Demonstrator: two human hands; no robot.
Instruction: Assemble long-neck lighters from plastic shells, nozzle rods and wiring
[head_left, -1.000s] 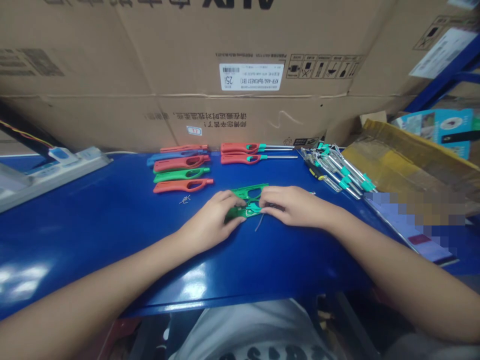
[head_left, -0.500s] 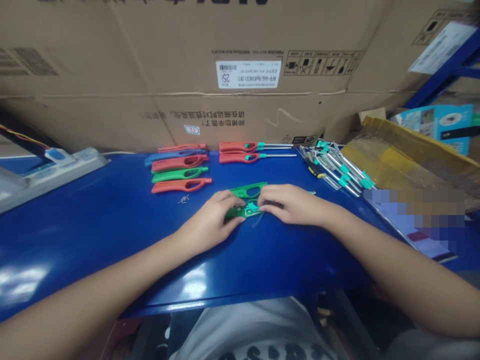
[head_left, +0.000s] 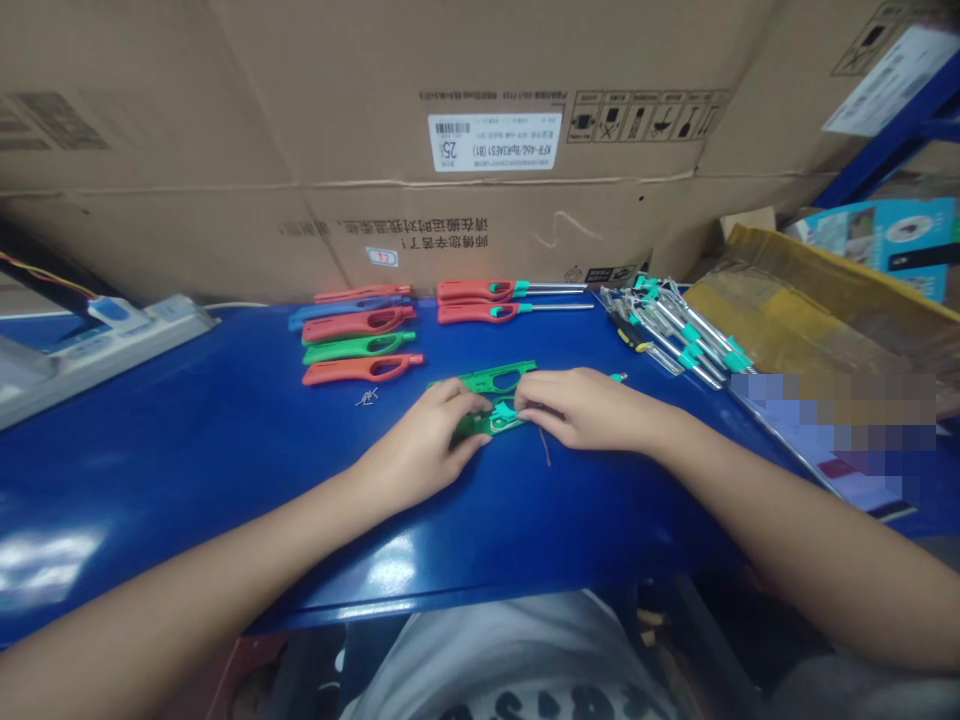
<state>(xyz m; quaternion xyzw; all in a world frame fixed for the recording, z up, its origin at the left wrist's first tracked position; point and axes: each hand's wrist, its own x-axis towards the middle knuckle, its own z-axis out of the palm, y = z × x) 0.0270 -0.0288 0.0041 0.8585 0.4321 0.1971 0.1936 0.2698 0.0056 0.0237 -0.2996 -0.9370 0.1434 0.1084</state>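
Note:
On the blue table point(head_left: 225, 450), my left hand point(head_left: 424, 440) presses a green lighter shell half point(head_left: 480, 422) down, fingers closed on its left end. My right hand point(head_left: 581, 405) pinches the teal inner part point(head_left: 504, 412) seated in that shell. A thin dark wire point(head_left: 544, 447) trails out below my right fingers. A second green shell half point(head_left: 491, 378) lies just behind the hands.
Several red, green and blue shell halves point(head_left: 360, 345) lie at the back left. Two assembled red lighters point(head_left: 495, 300) rest near the cardboard box wall point(head_left: 450, 130). A pile of metal tube inserts point(head_left: 675, 330) sits to the right. Small screws point(head_left: 367, 398) lie near the left hand.
The hands stay on the green shell. The thin wire under my right hand has swung from pointing left-down to pointing right-down.

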